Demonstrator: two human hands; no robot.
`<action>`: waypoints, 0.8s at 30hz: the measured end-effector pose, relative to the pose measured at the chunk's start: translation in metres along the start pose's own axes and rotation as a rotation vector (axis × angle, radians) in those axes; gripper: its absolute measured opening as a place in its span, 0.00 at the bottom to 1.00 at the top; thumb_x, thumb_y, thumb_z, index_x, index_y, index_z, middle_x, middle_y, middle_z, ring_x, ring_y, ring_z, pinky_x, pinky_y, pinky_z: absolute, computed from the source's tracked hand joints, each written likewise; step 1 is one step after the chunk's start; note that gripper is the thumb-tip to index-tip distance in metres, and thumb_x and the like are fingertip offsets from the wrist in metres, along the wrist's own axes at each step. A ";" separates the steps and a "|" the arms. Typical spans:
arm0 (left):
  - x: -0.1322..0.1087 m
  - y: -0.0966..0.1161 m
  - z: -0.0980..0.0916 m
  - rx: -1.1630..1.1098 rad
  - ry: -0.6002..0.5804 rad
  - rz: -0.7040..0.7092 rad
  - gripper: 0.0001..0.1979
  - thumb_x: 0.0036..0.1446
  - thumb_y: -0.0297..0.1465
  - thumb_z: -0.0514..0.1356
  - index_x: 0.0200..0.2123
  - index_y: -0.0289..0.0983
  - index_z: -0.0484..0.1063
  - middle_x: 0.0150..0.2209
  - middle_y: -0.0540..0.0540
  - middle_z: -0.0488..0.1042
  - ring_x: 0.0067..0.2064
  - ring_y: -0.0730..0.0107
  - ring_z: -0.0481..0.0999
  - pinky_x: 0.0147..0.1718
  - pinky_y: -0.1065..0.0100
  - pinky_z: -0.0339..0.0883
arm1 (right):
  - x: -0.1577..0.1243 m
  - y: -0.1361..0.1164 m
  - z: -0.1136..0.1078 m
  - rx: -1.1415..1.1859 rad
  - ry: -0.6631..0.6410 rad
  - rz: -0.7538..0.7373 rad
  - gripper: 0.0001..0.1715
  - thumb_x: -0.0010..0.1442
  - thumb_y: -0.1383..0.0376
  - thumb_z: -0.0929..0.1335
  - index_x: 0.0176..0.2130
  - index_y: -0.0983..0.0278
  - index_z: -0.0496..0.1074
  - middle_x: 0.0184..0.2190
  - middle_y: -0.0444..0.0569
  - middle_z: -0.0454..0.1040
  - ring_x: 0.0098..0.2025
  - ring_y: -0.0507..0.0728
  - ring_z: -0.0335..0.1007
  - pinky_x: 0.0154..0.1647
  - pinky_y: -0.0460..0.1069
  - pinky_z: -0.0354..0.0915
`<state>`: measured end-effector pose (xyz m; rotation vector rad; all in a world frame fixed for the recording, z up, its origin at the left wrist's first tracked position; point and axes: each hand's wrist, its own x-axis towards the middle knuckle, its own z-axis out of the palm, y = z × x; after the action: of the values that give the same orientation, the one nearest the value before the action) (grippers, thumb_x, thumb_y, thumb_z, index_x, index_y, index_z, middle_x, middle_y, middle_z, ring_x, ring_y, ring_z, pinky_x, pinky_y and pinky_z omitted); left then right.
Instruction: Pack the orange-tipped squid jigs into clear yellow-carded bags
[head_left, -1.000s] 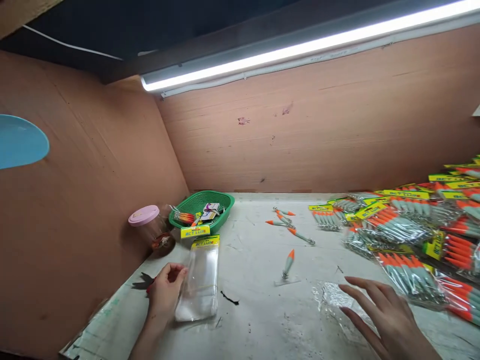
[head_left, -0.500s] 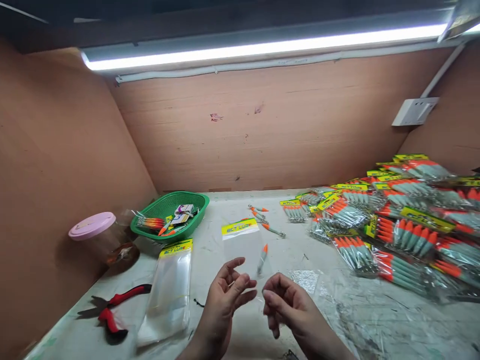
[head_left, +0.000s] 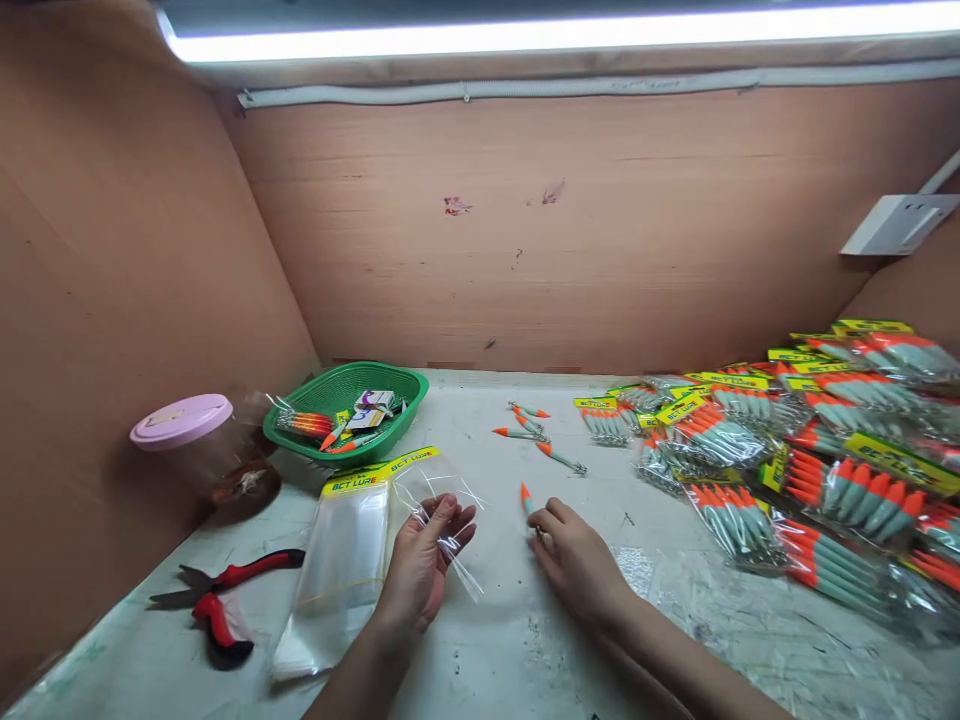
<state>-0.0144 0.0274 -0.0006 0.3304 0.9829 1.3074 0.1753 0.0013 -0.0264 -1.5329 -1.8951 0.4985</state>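
My left hand (head_left: 421, 565) is closed on a clear plastic bag (head_left: 469, 535), crumpled and catching the light, with a yellow "BCT LURE" header. Beneath its upper left part lies a stack of flat clear bags (head_left: 343, 545) with the same header. My right hand (head_left: 576, 553) pinches a fishing lure (head_left: 526, 494) at the table; the orange tip points away from me and the hook end is hidden by my fingers. Several loose lures (head_left: 559, 456), orange and pale green with metal hooks, lie beyond my hands.
Packed bags of lures (head_left: 810, 480) are heaped at the right. A green basket (head_left: 416, 388) with lures and small packets stands at the back left, beside a jar with a pink lid (head_left: 182, 420). Red-handled pliers (head_left: 225, 595) lie at the front left.
My left hand, free of the bag before, has gathered it up from the table and moved left. My right hand has reached forward and taken hold of the nearest lure. The view has shifted slightly.
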 end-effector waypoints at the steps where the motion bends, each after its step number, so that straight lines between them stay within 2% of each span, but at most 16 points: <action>1: 0.001 -0.001 -0.001 -0.006 0.001 -0.005 0.06 0.54 0.20 0.61 0.30 0.34 0.67 0.24 0.51 0.74 0.28 0.72 0.79 0.28 0.72 0.74 | -0.004 -0.002 -0.009 0.032 0.013 -0.024 0.07 0.58 0.64 0.63 0.35 0.62 0.70 0.34 0.49 0.68 0.33 0.55 0.66 0.34 0.51 0.65; 3: 0.002 -0.001 -0.002 -0.014 0.001 -0.018 0.05 0.54 0.21 0.61 0.30 0.34 0.67 0.25 0.50 0.75 0.29 0.71 0.79 0.28 0.71 0.74 | -0.013 -0.004 -0.031 0.144 0.044 -0.042 0.11 0.60 0.59 0.63 0.39 0.61 0.71 0.33 0.48 0.69 0.31 0.53 0.67 0.33 0.49 0.66; 6: 0.002 -0.002 -0.003 -0.017 -0.009 -0.038 0.04 0.54 0.22 0.61 0.30 0.34 0.68 0.26 0.50 0.75 0.30 0.69 0.80 0.29 0.70 0.75 | -0.024 0.001 -0.053 0.279 0.009 0.064 0.15 0.57 0.54 0.67 0.39 0.61 0.72 0.32 0.47 0.70 0.32 0.54 0.69 0.33 0.48 0.68; 9: 0.000 -0.001 -0.003 -0.008 -0.011 -0.054 0.04 0.55 0.21 0.60 0.30 0.34 0.68 0.26 0.50 0.74 0.30 0.70 0.80 0.29 0.70 0.75 | -0.033 0.014 -0.055 0.235 -0.078 0.155 0.13 0.51 0.56 0.69 0.35 0.62 0.73 0.31 0.46 0.70 0.30 0.53 0.69 0.30 0.49 0.68; 11: -0.002 -0.001 -0.002 0.004 -0.010 -0.065 0.04 0.55 0.21 0.59 0.30 0.34 0.68 0.26 0.50 0.74 0.30 0.70 0.79 0.30 0.70 0.75 | -0.038 0.023 -0.055 0.158 -0.129 0.155 0.17 0.49 0.59 0.69 0.41 0.61 0.72 0.34 0.47 0.71 0.30 0.53 0.68 0.29 0.49 0.68; 14: -0.002 -0.001 -0.002 0.024 -0.013 -0.077 0.04 0.55 0.20 0.60 0.30 0.33 0.69 0.27 0.50 0.74 0.29 0.70 0.79 0.29 0.69 0.74 | -0.046 0.028 -0.062 0.076 -0.178 0.145 0.21 0.55 0.59 0.67 0.49 0.60 0.68 0.39 0.49 0.71 0.33 0.54 0.69 0.31 0.49 0.68; 16: -0.001 -0.002 -0.002 0.035 -0.016 -0.082 0.04 0.54 0.21 0.60 0.30 0.33 0.69 0.27 0.49 0.75 0.29 0.70 0.79 0.29 0.70 0.74 | -0.050 0.028 -0.064 0.013 -0.208 0.126 0.18 0.57 0.62 0.64 0.48 0.61 0.67 0.40 0.50 0.71 0.34 0.54 0.68 0.32 0.49 0.67; 18: 0.000 -0.003 -0.002 0.046 -0.018 -0.086 0.04 0.54 0.21 0.60 0.30 0.33 0.69 0.27 0.49 0.75 0.29 0.69 0.79 0.29 0.70 0.74 | -0.053 0.027 -0.060 -0.073 -0.247 0.089 0.17 0.55 0.67 0.64 0.46 0.61 0.67 0.40 0.50 0.70 0.35 0.55 0.68 0.34 0.50 0.67; 21: 0.001 -0.003 -0.001 0.059 -0.017 -0.087 0.03 0.55 0.21 0.60 0.31 0.33 0.70 0.27 0.48 0.75 0.30 0.69 0.79 0.29 0.70 0.74 | -0.060 0.027 -0.046 -0.176 -0.273 0.033 0.08 0.56 0.71 0.62 0.36 0.62 0.68 0.36 0.48 0.69 0.37 0.55 0.68 0.36 0.49 0.67; 24: 0.001 -0.002 -0.001 0.068 -0.012 -0.080 0.03 0.55 0.21 0.60 0.30 0.33 0.69 0.27 0.48 0.75 0.30 0.70 0.79 0.29 0.71 0.74 | -0.066 0.031 -0.045 -0.344 -0.321 -0.023 0.09 0.57 0.73 0.61 0.29 0.62 0.66 0.32 0.47 0.69 0.33 0.55 0.68 0.33 0.48 0.65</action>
<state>-0.0141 0.0270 -0.0028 0.3474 1.0225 1.1999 0.2352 -0.0592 -0.0301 -1.7246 -2.3401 0.4459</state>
